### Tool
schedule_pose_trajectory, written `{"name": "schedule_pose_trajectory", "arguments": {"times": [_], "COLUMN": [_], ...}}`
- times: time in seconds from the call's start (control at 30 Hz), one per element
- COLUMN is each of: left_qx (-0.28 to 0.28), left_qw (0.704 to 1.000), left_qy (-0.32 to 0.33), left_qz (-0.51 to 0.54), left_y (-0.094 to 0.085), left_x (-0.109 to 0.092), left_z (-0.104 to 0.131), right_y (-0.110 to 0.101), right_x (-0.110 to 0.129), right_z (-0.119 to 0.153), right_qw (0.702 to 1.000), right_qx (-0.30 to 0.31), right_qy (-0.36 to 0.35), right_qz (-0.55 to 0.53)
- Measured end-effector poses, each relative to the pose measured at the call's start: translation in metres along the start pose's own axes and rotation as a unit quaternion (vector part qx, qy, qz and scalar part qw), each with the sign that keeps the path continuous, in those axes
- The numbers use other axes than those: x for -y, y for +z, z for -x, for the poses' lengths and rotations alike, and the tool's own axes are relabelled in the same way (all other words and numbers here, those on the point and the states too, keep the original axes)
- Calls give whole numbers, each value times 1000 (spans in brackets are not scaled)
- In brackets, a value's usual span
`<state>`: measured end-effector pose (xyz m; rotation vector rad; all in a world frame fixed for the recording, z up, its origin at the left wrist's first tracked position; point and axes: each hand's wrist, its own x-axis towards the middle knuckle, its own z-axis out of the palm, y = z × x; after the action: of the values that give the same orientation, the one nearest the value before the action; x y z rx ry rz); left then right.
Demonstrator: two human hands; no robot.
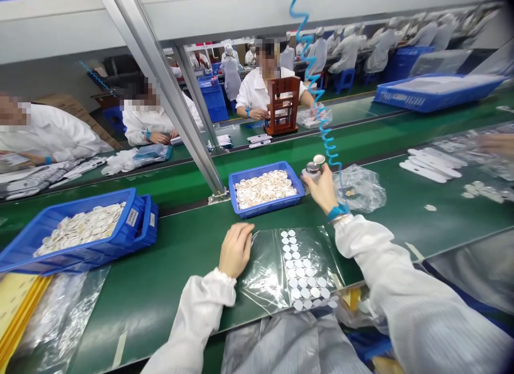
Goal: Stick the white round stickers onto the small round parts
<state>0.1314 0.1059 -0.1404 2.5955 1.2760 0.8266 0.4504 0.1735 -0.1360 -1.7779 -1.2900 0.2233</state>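
Observation:
My left hand (235,251) lies at the left edge of a clear plastic sheet (265,261), its fingers loosely extended and close together, holding nothing I can see. Rows of small white round stickers (299,267) cover the sheet's right part. My right hand (322,191) reaches forward, thumb and fingers around a small container (312,168) with a round metallic top. A pale round cap-like piece (319,159) shows by its fingertips. Just left of that hand stands a blue tray (265,209) full of small whitish round pieces (267,187).
Stacked blue bins (134,218) with round pieces stand left. A crumpled clear bag (363,189) lies right of my hand, below a coiled blue hose (321,114). White elongated parts (431,164) lie farther right. A metal post (172,95) rises ahead; co-workers sit across the line.

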Motion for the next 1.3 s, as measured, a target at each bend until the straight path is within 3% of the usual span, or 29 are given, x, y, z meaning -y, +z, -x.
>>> {"name": "schedule_pose_trajectory", "arguments": {"times": [0.13, 0.23, 0.33, 0.43, 0.53, 0.67, 0.8, 1.03, 1.2, 1.3], "left_qx": [19, 32, 63, 76, 54, 13, -14, -15, -15, -47], "left_qw": [997, 992, 986, 979, 971, 963, 957, 953, 959, 961], "left_qy": [-69, -119, -149, -184, -227, -269, -290, -301, -281, -272], "left_qz": [1, 10, 35, 48, 41, 32, 22, 20, 28, 28], "left_y": [2, 9, 14, 14, 11, 10, 15, 20, 13, 0], "left_x": [1, 10, 16, 20, 25, 31, 34, 45, 37, 28], "left_z": [37, 38, 29, 23, 22, 19, 13, 1, 20, 31], "right_y": [-35, -56, -62, -52, -33, -15, -14, -25, -35, -40], "right_x": [7, -11, -36, -49, -44, -31, -29, -39, -40, -30], "right_z": [61, 109, 134, 131, 108, 67, 47, 87, 101, 100], "right_qw": [998, 994, 982, 967, 959, 961, 964, 958, 973, 973], "right_qx": [45, 95, 157, 227, 259, 258, 244, 275, 200, 179], "right_qy": [-31, 2, 49, 61, 61, 53, 61, 73, 106, 124], "right_qz": [11, 55, 92, 96, 95, 89, 88, 43, -36, -76]}}
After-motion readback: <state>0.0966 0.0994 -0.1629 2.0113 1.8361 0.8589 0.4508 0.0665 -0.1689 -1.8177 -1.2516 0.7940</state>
